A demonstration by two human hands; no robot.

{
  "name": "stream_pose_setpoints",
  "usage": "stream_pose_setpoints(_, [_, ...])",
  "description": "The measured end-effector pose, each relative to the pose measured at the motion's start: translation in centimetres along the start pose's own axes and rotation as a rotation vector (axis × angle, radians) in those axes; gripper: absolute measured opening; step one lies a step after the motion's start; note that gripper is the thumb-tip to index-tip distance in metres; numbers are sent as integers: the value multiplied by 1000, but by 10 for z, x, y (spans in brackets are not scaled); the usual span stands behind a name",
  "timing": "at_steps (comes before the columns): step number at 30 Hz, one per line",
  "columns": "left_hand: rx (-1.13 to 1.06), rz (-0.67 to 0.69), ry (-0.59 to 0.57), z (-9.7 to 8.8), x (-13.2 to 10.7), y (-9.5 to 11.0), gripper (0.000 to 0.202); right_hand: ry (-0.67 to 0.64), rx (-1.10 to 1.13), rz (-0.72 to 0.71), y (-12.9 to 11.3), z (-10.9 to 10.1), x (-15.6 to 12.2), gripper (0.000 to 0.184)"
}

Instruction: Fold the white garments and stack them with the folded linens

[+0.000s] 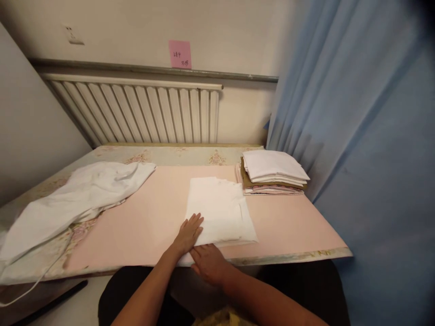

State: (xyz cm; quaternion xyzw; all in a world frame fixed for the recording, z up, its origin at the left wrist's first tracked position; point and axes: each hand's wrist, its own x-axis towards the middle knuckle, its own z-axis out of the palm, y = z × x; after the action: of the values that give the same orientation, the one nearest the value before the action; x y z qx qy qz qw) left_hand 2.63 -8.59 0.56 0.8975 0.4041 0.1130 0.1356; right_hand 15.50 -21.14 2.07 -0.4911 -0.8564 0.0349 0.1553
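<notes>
A folded white cloth or garment (217,208) lies flat in front of me on the pink sheet (149,217). My left hand (189,232) rests palm down on its near left corner, fingers stretched out. Just below it, my right hand (208,262) is at the cloth's near edge by the table's front, with its fingers extended towards the left hand. The tips of the right fingers meet the cloth's edge, and whether any of the fabric is under them is hard to make out.
A loose white cloth (84,188) is spread at the left, with a thin white cord (41,276) hanging nearby. Folded fabrics are stacked (275,172) at the back right. A radiator (142,108) stands behind the table, and a blue curtain (367,149) borders the right.
</notes>
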Motion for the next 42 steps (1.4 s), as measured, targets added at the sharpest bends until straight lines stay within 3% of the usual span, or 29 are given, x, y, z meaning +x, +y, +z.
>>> stream_pose_setpoints(6, [-74, 2, -55, -7, -2, -10, 49, 29, 8, 7, -1, -1, -8, 60])
stream_pose_setpoints(14, [-49, 16, -26, -5, -5, -8, 48, 27, 3, 35, -1, 6, -14, 63])
stream_pose_setpoints(22, [-6, 89, 47, -1, -16, -6, 48, 56, 29, 113, 6, 0, -27, 64])
stream_pose_setpoints(27, [38, 99, 91, 1, -21, -2, 48, 103, 24, 239, 24, -9, -51, 58])
stream_pose_setpoints(32, [60, 108, 141, 5, -21, -2, 48, 338, 282, 464, 47, -25, -71, 46])
stream_pose_setpoints(35, [66, 105, 143, 5, -21, -2, 48, 463, 680, 781, 66, -33, -66, 40])
stream_pose_setpoints(37, [69, 103, 138, 5, -21, -1, 48, 474, 895, 964, 78, -37, -58, 47])
stream_pose_setpoints(40, [76, 100, 131, 4, -22, 0, 48, 448, 926, 1049, 91, -42, -47, 55])
stream_pose_setpoints(42, [81, 105, 142, 4, -22, 0, 48, 448, 855, 1037, 95, -42, -43, 50])
